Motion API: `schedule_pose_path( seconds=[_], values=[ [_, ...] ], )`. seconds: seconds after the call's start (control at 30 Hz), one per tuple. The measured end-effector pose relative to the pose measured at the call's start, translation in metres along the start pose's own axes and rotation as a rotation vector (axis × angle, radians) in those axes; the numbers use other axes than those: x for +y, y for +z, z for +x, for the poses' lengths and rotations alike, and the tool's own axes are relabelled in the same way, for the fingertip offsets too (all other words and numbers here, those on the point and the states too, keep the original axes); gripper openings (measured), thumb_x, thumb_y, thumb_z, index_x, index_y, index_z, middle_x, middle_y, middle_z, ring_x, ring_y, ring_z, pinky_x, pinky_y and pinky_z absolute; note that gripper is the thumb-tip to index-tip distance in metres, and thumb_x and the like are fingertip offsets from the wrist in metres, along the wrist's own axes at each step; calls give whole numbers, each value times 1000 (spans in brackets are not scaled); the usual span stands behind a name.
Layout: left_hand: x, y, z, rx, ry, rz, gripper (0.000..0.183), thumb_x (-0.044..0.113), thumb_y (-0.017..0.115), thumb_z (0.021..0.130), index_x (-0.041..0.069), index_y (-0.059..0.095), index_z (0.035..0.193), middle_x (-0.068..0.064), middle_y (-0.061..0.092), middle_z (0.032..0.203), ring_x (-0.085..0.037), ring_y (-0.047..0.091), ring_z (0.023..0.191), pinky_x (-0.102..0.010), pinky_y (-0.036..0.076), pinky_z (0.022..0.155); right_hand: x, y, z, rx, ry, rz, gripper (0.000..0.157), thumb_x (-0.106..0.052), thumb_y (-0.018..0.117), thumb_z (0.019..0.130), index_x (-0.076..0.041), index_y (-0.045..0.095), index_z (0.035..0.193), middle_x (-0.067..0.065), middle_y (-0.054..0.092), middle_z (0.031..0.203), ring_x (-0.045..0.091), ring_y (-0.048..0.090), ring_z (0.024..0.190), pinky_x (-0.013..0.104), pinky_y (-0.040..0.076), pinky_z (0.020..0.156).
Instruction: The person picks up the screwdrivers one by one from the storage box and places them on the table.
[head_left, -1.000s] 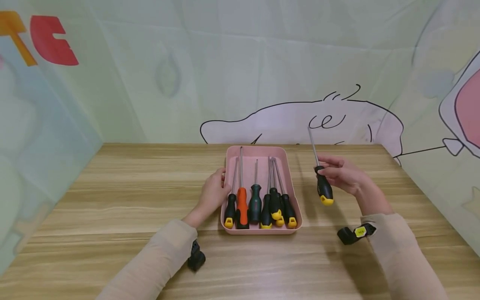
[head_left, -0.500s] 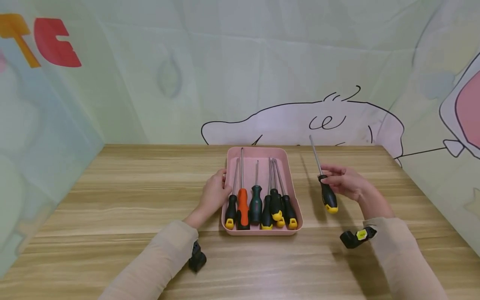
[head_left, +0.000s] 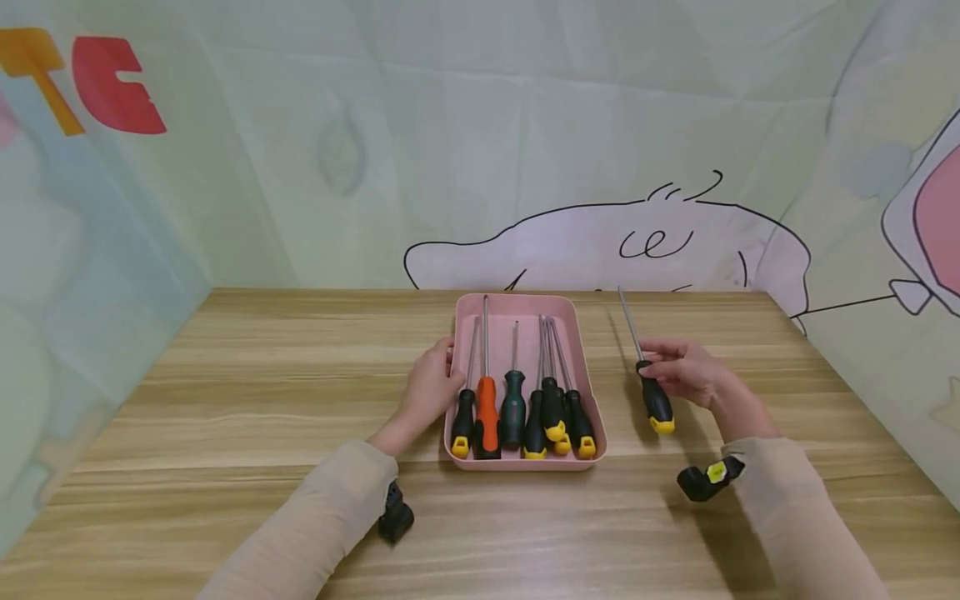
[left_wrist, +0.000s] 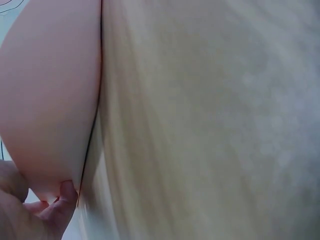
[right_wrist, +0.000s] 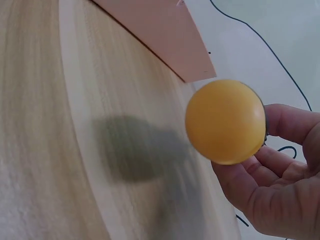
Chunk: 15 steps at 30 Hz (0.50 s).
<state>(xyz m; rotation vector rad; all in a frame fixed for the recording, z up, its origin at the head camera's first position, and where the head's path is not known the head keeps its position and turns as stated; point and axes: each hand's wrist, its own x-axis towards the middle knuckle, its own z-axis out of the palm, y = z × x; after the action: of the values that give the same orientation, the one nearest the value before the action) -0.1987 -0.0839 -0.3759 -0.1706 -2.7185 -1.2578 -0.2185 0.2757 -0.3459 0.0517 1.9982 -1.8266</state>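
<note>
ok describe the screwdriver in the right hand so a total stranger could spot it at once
On the wooden table, find the pink tray. To its right, the right hand pinches a black-handled screwdriver with a yellow end. The other screwdrivers lie inside the tray; only this one is held.

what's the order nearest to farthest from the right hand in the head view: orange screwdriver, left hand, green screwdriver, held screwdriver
1. Held screwdriver: in the right hand
2. Green screwdriver: middle of the pink tray
3. Orange screwdriver: left of the green one
4. Left hand: at the tray's left edge
</note>
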Motion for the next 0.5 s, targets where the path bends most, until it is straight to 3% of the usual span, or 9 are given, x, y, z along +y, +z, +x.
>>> schedule_pose_path(
  seconds=[0.17, 0.5],
  values=[
    [0, 1, 1, -6, 7, 6, 47, -4, 54, 80, -9, 47, 126, -20, 61, 100, -23, 53, 73, -34, 47, 67, 2, 4, 0, 44, 40, -68, 61, -1, 63, 84, 6, 35, 139, -7, 61, 88, 3, 51, 57, 18, 46, 57],
    [1, 1, 0, -19, -16, -16, 48, -4, 53, 82, -8, 46, 129, -21, 60, 106, -25, 55, 78, -34, 50, 70, 8, 6, 4, 55, 51, -139, 63, 0, 63, 83, 10, 33, 137, -5, 57, 90, 3, 48, 58, 19, 45, 59]
  ],
)
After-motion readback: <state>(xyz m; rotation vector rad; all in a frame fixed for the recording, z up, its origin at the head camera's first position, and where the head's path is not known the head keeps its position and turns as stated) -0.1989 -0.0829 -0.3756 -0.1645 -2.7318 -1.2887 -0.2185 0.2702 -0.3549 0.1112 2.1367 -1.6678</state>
